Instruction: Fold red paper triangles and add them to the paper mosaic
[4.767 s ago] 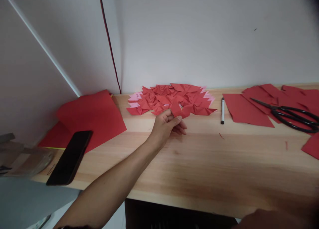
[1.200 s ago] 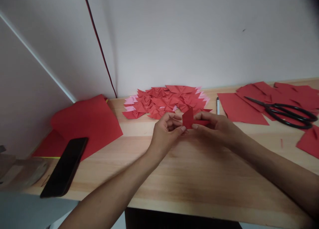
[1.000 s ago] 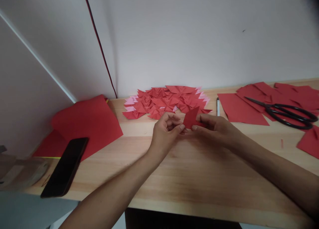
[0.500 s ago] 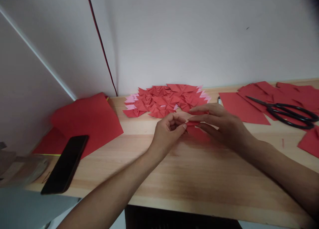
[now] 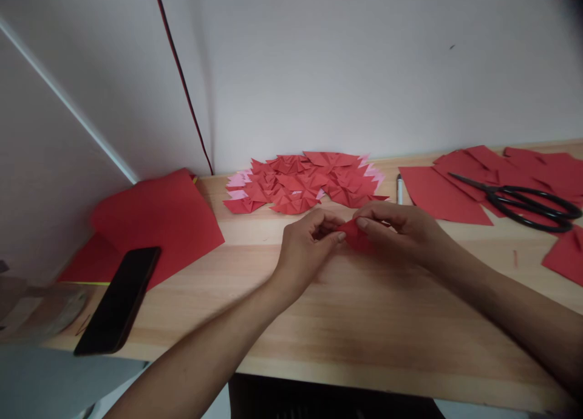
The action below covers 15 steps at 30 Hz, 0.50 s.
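Though partly hidden by fingers [image 5: 362, 224], small folded red paper [image 5: 357, 238].

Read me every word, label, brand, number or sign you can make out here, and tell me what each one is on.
No readable text anywhere.
Phone: dark screen, no text showing.
Pen: too small to tell whether it bears any print.
Clear container at the left edge: too blurred to read anything.
Small red paper held in front: no writing visible.
Scissors: no lettering visible.
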Tool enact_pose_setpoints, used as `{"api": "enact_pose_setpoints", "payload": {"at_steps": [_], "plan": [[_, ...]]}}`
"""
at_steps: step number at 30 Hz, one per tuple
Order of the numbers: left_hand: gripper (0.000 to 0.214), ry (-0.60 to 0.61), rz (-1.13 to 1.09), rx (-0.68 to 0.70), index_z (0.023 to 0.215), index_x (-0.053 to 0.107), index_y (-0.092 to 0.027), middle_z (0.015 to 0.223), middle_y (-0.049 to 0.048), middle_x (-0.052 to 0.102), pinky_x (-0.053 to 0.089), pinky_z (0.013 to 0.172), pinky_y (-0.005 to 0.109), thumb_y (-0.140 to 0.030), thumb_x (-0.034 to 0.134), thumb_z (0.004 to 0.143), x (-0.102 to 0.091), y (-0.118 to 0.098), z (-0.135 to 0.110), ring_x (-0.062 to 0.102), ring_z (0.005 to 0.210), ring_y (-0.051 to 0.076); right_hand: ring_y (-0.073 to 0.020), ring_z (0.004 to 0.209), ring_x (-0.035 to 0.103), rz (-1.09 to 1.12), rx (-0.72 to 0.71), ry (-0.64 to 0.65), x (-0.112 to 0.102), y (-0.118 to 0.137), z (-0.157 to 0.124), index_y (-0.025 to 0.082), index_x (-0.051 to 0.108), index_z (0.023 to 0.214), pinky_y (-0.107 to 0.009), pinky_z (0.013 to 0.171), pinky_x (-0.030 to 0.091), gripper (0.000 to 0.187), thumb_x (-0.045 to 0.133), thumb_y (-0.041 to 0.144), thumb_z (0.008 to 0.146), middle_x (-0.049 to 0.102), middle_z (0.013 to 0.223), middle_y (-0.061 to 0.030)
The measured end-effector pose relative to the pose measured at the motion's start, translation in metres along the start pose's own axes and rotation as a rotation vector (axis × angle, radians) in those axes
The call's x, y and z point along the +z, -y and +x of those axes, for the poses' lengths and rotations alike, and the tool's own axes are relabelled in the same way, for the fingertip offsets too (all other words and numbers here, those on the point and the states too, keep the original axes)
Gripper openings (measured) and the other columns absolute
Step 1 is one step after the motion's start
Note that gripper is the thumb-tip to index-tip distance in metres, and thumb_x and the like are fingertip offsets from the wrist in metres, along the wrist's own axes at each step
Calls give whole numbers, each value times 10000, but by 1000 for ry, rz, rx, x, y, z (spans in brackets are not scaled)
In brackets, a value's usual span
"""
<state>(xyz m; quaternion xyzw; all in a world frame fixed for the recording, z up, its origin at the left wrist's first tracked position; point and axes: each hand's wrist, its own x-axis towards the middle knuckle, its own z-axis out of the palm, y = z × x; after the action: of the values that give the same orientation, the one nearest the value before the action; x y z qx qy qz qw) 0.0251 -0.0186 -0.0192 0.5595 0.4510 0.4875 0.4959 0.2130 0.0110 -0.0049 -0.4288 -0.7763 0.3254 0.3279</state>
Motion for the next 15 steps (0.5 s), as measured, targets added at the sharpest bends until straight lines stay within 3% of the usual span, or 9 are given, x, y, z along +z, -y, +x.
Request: {"api": "enact_pose_setpoints", "payload": {"at_steps": [9, 12, 15], "plan": [[194, -23, -216, -112, 862, 652, -150, 715, -20, 647, 471, 660, 206, -158, 760, 701, -4, -3, 1, 606, 655, 83, -142, 552, 467, 188, 126, 148, -2, -7, 4, 222, 594, 671, -282, 519, 350, 388, 550, 546, 879, 522, 606, 10], [230, -62, -314, -136, 876, 647, -152, 704, -25, 648, 499, 661, 227, -183, 776, 688, -5, -1, 2, 622, 624, 91, -139, 542, 451, 227, 168, 127, -3, -5, 4, 218, 536, 629, -281, 510, 339, 482, 484, 607, 908, 494, 597, 7], [255, -96, -386, -146, 907, 660, -145, 710, -20, 662, 518, 669, 232, -176, 778, 683, -6, 1, 3, 632, 610, 88, -163, 622, 519, 298, 220, 84, -2, -4, 4, 223, 597, 739, -288, 545, 386, 445, 474, 612, 916, 573, 702, -15]]}}
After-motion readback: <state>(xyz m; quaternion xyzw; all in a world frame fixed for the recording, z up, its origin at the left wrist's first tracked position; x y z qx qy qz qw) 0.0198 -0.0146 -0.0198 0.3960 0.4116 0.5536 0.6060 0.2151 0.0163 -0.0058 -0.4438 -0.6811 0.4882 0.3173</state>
